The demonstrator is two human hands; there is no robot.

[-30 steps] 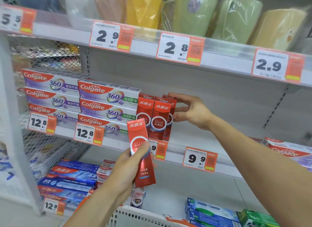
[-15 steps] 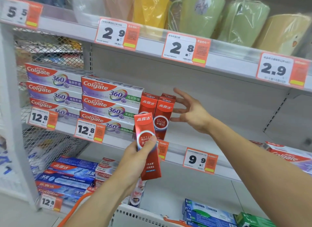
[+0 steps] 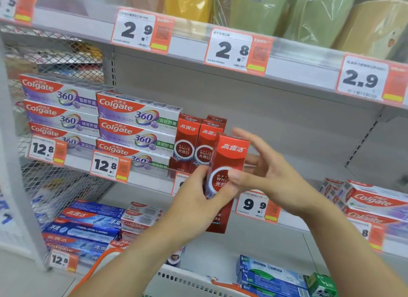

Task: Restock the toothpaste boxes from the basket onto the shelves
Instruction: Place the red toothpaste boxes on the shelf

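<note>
Two hands now meet on a single red toothpaste box (image 3: 228, 164) that a second ago only your left hand (image 3: 198, 199) carried, low and in front of the shelf edge. Your right hand (image 3: 265, 175) has left the row of upright red boxes (image 3: 194, 146) it was steadying on the middle shelf (image 3: 287, 164) and swung across to the raised carton. Its thumb now lies over the box's printed front and its fingers reach round behind, a light grasp rather than a clench. Your left hand grips the lower half from the left side, thumb on the near edge. You hold the box upright, tilted slightly to the right, in the air just in front of the standing row and clear of the shelf. That row, beside the stacked Colgate 360 boxes (image 3: 136, 128), stands on its own without your support. By the look of it you are mid-handover, or squaring the carton before setting it down. The bare shelf to the right of the row, above the 9.9 price tag (image 3: 257, 205), seems the likely place for it. At the bottom of the frame the white basket (image 3: 187, 281) shows more boxes waiting, so the restocking is far from finished.
</note>
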